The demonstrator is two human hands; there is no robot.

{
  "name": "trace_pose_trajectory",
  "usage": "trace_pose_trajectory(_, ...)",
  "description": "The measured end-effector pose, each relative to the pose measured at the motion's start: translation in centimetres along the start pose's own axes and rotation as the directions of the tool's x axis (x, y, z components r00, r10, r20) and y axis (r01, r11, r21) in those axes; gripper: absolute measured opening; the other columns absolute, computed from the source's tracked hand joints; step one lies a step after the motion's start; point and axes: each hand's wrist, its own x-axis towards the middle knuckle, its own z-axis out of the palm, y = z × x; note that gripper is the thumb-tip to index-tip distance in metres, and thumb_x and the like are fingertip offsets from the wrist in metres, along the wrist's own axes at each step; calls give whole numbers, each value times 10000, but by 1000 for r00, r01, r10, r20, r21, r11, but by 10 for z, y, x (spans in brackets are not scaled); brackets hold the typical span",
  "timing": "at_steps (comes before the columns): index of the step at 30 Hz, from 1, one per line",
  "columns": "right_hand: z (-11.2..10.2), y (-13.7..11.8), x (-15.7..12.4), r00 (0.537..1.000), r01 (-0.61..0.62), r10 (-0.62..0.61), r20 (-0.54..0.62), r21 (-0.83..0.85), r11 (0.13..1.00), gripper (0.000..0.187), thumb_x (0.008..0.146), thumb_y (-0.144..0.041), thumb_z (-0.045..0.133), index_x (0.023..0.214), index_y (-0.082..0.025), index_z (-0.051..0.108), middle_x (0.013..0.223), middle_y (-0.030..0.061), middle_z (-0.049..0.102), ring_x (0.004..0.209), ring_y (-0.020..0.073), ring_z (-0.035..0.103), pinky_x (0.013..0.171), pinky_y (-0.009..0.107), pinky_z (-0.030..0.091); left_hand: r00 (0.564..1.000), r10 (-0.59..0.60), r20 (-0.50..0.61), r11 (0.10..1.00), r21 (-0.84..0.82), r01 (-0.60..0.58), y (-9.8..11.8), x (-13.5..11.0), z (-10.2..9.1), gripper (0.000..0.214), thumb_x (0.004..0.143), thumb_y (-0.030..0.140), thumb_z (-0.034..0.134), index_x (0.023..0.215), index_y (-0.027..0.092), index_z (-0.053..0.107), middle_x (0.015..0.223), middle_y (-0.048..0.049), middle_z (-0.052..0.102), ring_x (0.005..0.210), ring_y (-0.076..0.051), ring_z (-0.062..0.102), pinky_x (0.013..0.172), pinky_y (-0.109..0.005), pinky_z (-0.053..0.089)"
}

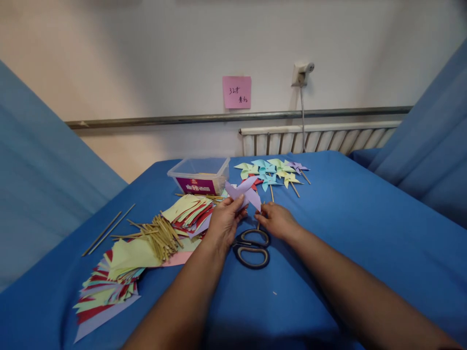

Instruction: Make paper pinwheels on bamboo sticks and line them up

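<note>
My left hand (223, 221) pinches a folded lilac paper pinwheel (245, 192) by its lower edge, held just above the blue table (346, 233). Close beside it, my right hand (276, 219) has its fingers closed at the pinwheel's underside, where a thin wooden stick shows below. Black-handled scissors (251, 247) lie flat on the cloth right under both hands.
Finished pinwheels (272, 172) in yellow, blue, red and lilac lie behind my hands. A clear plastic box (200, 176) stands at the back left. Coloured paper squares (109, 277) and a heap of wooden sticks (160, 234) cover the left side. A radiator runs along the wall.
</note>
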Motion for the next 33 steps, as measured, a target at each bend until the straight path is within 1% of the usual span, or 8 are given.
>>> trace_pose_trajectory(5,-1,-1,-3,995,-82,89,45,-134,988,117,831,-323,645,871,-224,693,888,74,725,799,222,650,630,294,371,1000,-8,-11,1000,-16,7,3,-2,1,220,655,159,819,845,146,709,796,-34,710,646,-106,633,567,-199,505)
trace_pose_trajectory(9,1,4,-3,983,-179,175,-45,-101,979,150,791,-170,622,921,-228,669,797,60,730,724,219,654,597,300,358,1000,-10,-15,1000,-9,10,1,0,0,232,662,166,811,871,146,714,815,-35,717,657,-107,641,581,-201,509)
trace_pose_trajectory(13,-10,8,-2,957,-235,231,-176,-6,972,337,839,-169,539,1171,-179,594,861,101,728,739,237,659,626,318,407,999,11,-48,1000,-8,-11,-1,2,-2,258,639,177,822,873,156,715,831,-30,725,673,-111,652,598,-206,512)
trace_pose_trajectory(15,-17,6,-3,920,-169,222,-324,183,968,371,873,-214,505,1238,-169,554,917,103,716,752,228,655,655,325,440,998,15,-54,1000,7,-14,-3,3,-3,276,625,191,828,877,155,722,825,-32,727,666,-112,650,597,-208,506)
trace_pose_trajectory(17,-20,-1,-7,887,2,179,-426,391,921,334,897,-280,500,1212,-196,571,924,76,702,724,206,643,654,319,461,999,8,-51,999,40,-6,-7,3,-2,292,619,217,833,884,147,734,799,-35,724,648,-108,638,591,-207,491)
trace_pose_trajectory(21,-13,-20,-17,928,229,-21,-373,524,821,208,910,-339,535,1041,-245,666,844,31,702,713,190,644,682,317,487,1000,13,4,994,110,-14,-18,1,0,298,591,253,851,843,130,749,739,-34,713,621,-104,611,591,-208,453)
trace_pose_trajectory(26,-4,-24,-17,936,221,-51,-347,469,855,206,907,-300,545,1009,-253,718,981,46,735,887,221,680,810,353,499,996,-42,82,991,129,31,-23,-3,3,304,568,283,867,799,125,749,726,-33,700,632,-105,601,612,-216,447)
trace_pose_trajectory(33,-7,-20,-15,942,218,-68,-328,446,868,228,903,-273,534,1013,-229,729,989,55,746,901,216,686,809,341,503,988,-140,58,986,96,135,-12,-7,5,207,561,218,840,703,127,720,656,-9,660,597,-99,576,597,-223,460)
